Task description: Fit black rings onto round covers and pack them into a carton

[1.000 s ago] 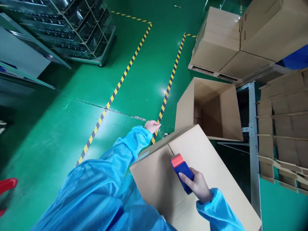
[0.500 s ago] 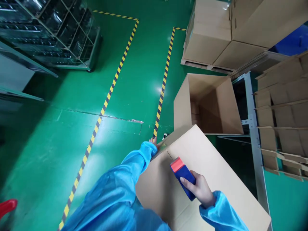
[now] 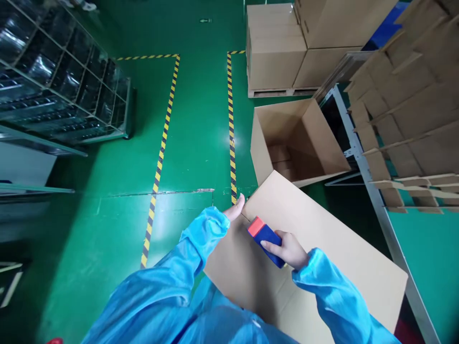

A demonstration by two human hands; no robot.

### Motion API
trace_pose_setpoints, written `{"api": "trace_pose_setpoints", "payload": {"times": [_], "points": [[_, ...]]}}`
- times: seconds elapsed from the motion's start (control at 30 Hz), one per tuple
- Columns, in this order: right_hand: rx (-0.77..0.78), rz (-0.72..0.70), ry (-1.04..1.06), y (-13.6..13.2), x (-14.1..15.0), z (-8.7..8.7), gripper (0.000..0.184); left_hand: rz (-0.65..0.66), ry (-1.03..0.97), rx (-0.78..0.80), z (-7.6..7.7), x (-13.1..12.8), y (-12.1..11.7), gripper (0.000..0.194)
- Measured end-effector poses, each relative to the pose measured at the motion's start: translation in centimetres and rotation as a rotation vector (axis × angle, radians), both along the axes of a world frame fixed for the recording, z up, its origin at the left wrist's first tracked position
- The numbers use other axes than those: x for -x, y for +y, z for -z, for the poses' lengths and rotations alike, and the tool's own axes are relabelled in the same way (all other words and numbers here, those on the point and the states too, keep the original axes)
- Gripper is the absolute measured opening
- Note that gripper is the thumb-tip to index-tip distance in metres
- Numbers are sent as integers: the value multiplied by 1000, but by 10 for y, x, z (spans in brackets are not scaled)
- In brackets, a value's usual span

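A large closed cardboard box [image 3: 322, 248] lies in front of me, its flap seam running down the middle. My right hand [image 3: 289, 249] is closed around a blue tape dispenser with a red end [image 3: 263, 234], pressed on the seam near the box's far edge. My left hand [image 3: 234, 210] rests on the far corner of the box, thumb up, fingers partly hidden behind the edge. Both arms wear light blue sleeves.
An open empty carton [image 3: 287, 138] stands just beyond the box. Stacked closed cartons on a pallet [image 3: 276, 52] are further back. Flat cardboard dividers [image 3: 412, 110] fill a rack at right. A metal wire rack [image 3: 64, 86] stands at left on the green floor with yellow-black tape lines [image 3: 231, 124].
My left hand has come down from above the far corner onto the box edge. The dispenser has slid toward the far edge along the seam. My view has turned right.
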State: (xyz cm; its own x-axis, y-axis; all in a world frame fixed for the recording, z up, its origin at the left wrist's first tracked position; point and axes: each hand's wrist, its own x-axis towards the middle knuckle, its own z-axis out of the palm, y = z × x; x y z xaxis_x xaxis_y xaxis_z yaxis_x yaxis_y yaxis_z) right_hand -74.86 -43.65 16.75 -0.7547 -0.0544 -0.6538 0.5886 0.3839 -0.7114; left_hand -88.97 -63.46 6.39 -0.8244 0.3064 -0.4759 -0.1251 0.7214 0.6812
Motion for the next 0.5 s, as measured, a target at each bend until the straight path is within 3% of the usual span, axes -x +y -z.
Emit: {"api": "trace_pose_setpoints", "payload": {"times": [0.13,0.23,0.4,0.5], "points": [[100,-26,-8,3,0,2,52,76,115,142,-12,-19,21,59],[180,-36,-21,25,-26,-1,55,107,250,249,-20,-24,24,59],[206,-17,-80,125,-139,-12,57,145,426,395,-34,-24,27,61],[149,24,-126,177,-204,-16,56,161,547,498,-36,-57,60,64]]}}
